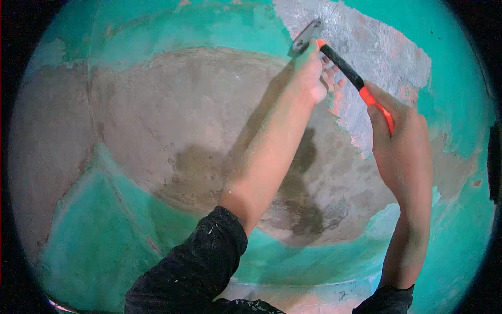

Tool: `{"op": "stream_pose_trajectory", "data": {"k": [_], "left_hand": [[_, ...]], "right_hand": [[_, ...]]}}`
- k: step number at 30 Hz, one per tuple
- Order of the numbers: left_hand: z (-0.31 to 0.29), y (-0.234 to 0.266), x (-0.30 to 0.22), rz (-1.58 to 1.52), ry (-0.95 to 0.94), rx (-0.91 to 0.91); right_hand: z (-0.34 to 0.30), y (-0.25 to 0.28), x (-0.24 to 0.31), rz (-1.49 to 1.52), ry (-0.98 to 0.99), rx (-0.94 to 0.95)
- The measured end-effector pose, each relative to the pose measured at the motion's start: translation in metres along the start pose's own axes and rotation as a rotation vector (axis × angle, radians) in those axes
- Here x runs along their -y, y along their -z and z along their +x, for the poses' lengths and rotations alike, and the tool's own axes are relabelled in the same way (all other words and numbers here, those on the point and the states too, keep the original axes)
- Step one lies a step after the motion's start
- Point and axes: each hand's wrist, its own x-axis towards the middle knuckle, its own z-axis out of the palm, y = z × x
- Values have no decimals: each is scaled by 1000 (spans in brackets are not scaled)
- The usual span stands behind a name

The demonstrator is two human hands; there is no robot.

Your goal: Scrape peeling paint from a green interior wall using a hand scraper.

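A long-handled scraper (342,67) with a black and orange handle slants across the upper right, its flat metal head (307,35) against the wall. Wrapped round the orange lower end of the handle is my right hand (400,125). My left hand (312,73) is up at the scraper's neck, thumb pressed by the head and fingers loosely curled behind the handle. The head lies at the left edge of a pale whitish-grey patch (376,55) with streaks on it. Part of my left fingers is hidden by the handle.
Around the pale patch the wall has green paint (209,26) and a wide bare grey-brown area (172,110) with dark damp-looking spots. A ridge or corner line (125,204) runs down at the left. My arms cast shadows on the wall. A dark object (494,162) stands at the right edge.
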Motion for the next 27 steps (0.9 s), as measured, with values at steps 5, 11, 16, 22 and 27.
{"op": "stream_pose_trajectory", "data": {"k": [5,11,16,22,27], "left_hand": [[0,2,-10,30,-35,-16],[-6,0,-9,88,50,-42],[-1,2,-14,55,56,4],[10,8,-21,62,139,17],[-6,4,-12,158,17,-23]], "right_hand": [[4,-9,1,24,17,-9],[3,-9,-3,41,2,-16],[3,-14,-9,103,26,-28],[5,-18,0,122,12,-30],[6,-2,1,36,-25,69]]}}
